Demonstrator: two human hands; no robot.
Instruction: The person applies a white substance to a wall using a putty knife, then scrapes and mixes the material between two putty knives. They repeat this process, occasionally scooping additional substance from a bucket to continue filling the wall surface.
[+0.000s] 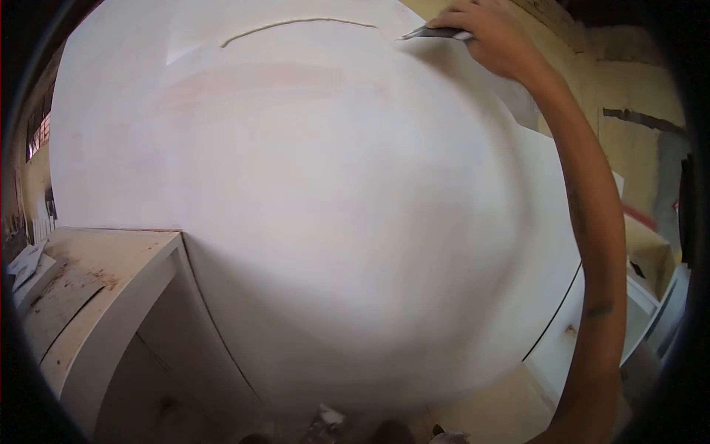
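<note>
At the upper right my right hand (484,33) is closed around what looks like a putty knife (438,33), dark with a pale tip. Its tip points left and lies at or close to the large white panel (333,170); contact is hard to tell. Just left of the tip, a thin raised beige bead (303,22) curves along the panel's upper part. Below that bead runs a faint pinkish smear (259,81). My right arm reaches up along the panel's right side. My left hand does not show.
A dusty cabinet-like piece (118,251) with a curved front edge adjoins the panel at lower left. White open box-like furniture (636,311) stands at right. Behind is a yellowish wall (629,89). A crumpled pale scrap (330,414) lies at the bottom.
</note>
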